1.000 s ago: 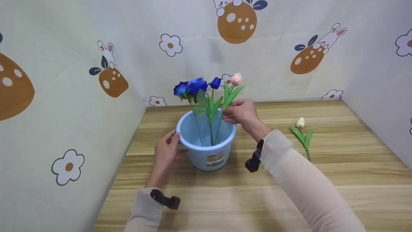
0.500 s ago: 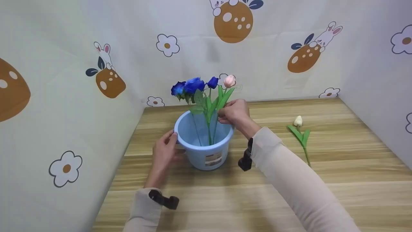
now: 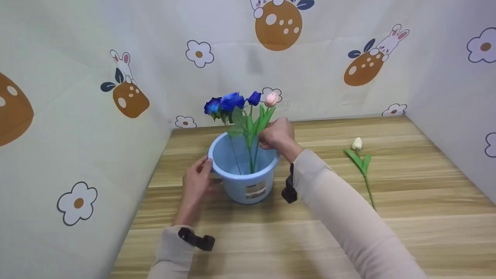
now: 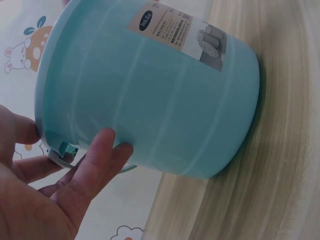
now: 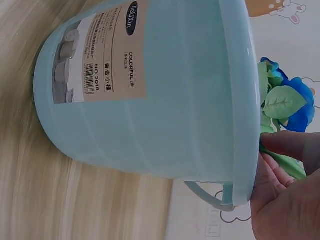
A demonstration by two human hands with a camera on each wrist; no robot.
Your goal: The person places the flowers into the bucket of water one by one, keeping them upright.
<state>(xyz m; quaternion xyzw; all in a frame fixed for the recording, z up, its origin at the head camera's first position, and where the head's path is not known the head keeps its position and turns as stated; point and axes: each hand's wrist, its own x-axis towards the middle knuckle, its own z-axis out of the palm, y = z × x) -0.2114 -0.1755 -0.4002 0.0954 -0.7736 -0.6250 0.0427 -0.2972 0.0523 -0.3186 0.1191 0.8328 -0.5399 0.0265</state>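
Note:
A light blue plastic bucket (image 3: pixel 235 188) stands upright on the table. My left hand (image 3: pixel 196 183) holds its left side, the thumb at the rim and other fingers by the handle (image 4: pixel 59 159) and against the wall. Blue roses (image 3: pixel 232 102) and a blue bud (image 3: pixel 254 98) lean inside, stems down to the bottom. Over the right rim my right hand (image 3: pixel 278 133) pinches the stem of a pink tulip (image 3: pixel 271 99) just below its green leaves. The right wrist view shows thumb and fingers (image 5: pixel 287 145) closed on green at the rim, the pinch itself partly hidden.
A white tulip (image 3: pixel 357 144) with green leaves lies on the wooden table (image 3: pixel 310 232) at the right, its stem end behind my right sleeve (image 3: pixel 341 201). Patterned cloth walls (image 3: pixel 232 69) bound the table at the back and both sides.
My right hand has moved left and slightly lower with the pink tulip, bringing it closer to the blue bud. My left hand keeps its place on the bucket. The view has shifted slightly.

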